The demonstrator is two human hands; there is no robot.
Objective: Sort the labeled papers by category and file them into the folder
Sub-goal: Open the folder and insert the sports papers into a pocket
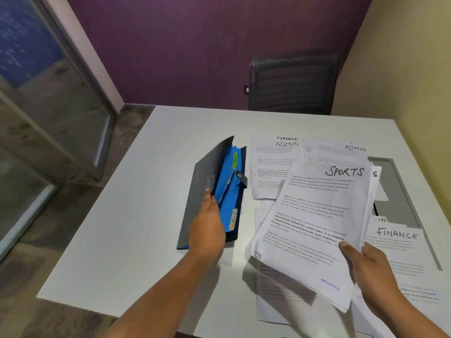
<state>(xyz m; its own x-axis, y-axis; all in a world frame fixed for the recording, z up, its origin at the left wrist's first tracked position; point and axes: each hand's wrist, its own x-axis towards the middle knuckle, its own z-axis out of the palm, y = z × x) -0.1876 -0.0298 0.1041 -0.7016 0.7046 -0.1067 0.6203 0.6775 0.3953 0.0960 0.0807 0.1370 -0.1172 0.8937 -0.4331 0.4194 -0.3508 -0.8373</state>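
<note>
White table (122, 228) across most of the view, purple wall (183, 45) at its far side, cream wall (402, 69) on the right. Glass door (36, 93) off to the left, black mesh chair (294, 81) beyond the far edge. Loose papers spread and overlapping on the table's right half. Biggest among them the SPORTS stack (314, 228), lifted clear of the table and tilted, shadow beneath, purple RECEIVED stamp near its lower corner. Pinched near its lower right corner by the right hand (366, 264): thumb flat on the top sheet, fingers curled underneath. Left of the stack and apart from it, the folder (202, 191), an expanding file with grey cover and blue pockets, lying on the table with its mouth toward the papers. Cover held up by the left hand (207, 228), thumb on the cover's inner edge, fingers curled round behind, pockets gaping. Beyond the stack, flat on the table, the left ADMIN sheet (271, 167) with FINANCE written small above the heading, and the right ADMIN sheet (341, 152), partly covered by the stack. Just beside the right wrist, the FINANCE sheet (402, 247), flat on other papers. Grey panel (393, 191) set in the tabletop under the far-right sheets. On the pockets, a green tab (235, 160) toward the far end, lettering unreadable, and a pale SPORTS tab (233, 222) toward the near end. Black strap (241, 178) with a metal snap, loose at the folder's right edge.
</note>
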